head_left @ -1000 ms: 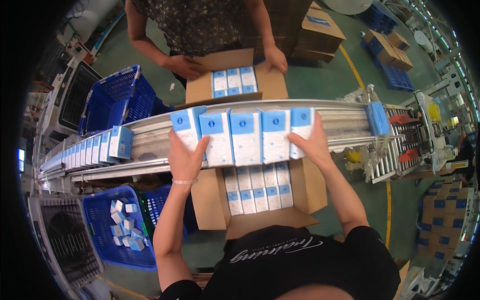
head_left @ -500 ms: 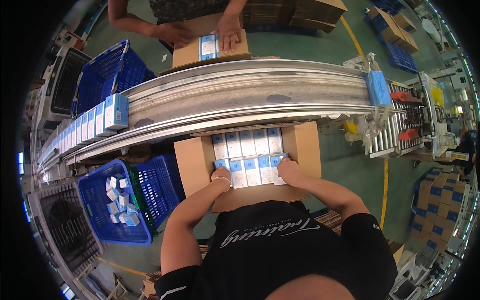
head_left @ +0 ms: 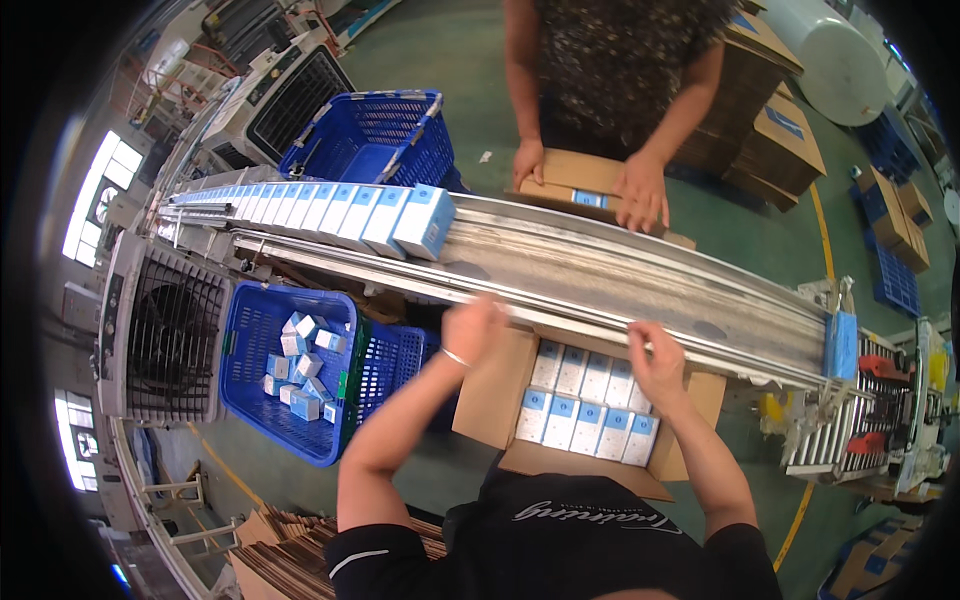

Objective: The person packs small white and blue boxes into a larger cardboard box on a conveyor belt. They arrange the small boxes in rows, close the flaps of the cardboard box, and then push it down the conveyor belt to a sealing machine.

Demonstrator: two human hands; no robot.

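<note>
blue-and-white boxes [head_left: 310,208] stand in a long line on the belt [head_left: 590,275], and the line runs the same way as the belt. its right end is out past the left hand [head_left: 475,328] and a bit to the left, so that hand is nearer. the left hand is blurry; i cannot tell if its fingers are spread or pressed together. the right hand [head_left: 657,362] is softly bent, with no box seen in it, above the packed boxes [head_left: 588,430] in the brown carton [head_left: 495,385]. across the belt, another person's hand [head_left: 643,190] is by a second carton [head_left: 575,170].
</note>
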